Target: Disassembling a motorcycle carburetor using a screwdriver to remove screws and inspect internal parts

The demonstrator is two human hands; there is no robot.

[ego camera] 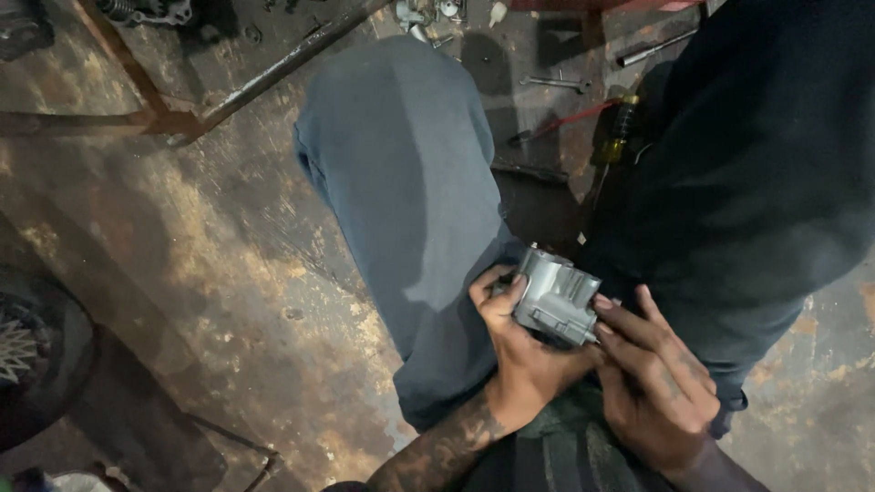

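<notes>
Grey metal part (554, 294), stained concrete floor (228, 264), scattered tools (556, 84)

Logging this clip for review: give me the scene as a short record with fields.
setting: stained workshop floor, person seated, seen from above
left hand: grips metal part from below
right hand: fingertips on the part's right side
clothing: grey trouser leg
nearby: yellow-handled screwdriver, wrench, metal bars
</notes>
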